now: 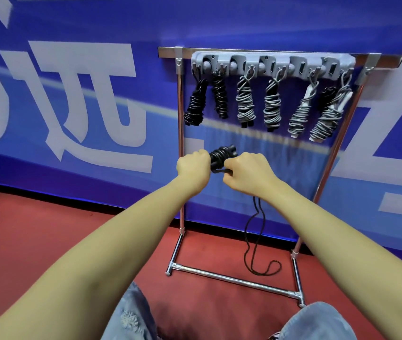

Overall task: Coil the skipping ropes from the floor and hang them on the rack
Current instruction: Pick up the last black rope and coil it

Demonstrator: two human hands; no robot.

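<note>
A black skipping rope [220, 154] is partly wound into a bundle between my hands, in front of the rack. My left hand [193, 164] grips one end of the bundle. My right hand [245, 174] pinches the rope strands beside it. The loose tail of the rope [256, 244] hangs from my right hand down to the red floor and ends in a loop. The metal rack [179, 133] carries a grey hook bar [272, 63]. On the hooks hang two black coiled ropes [196, 104] and several grey coiled ropes [245, 101].
A blue banner wall [72, 106] with white lettering stands right behind the rack. The rack's base bar [234, 280] lies on the red floor [47, 229] close to my knees in light jeans [131, 315].
</note>
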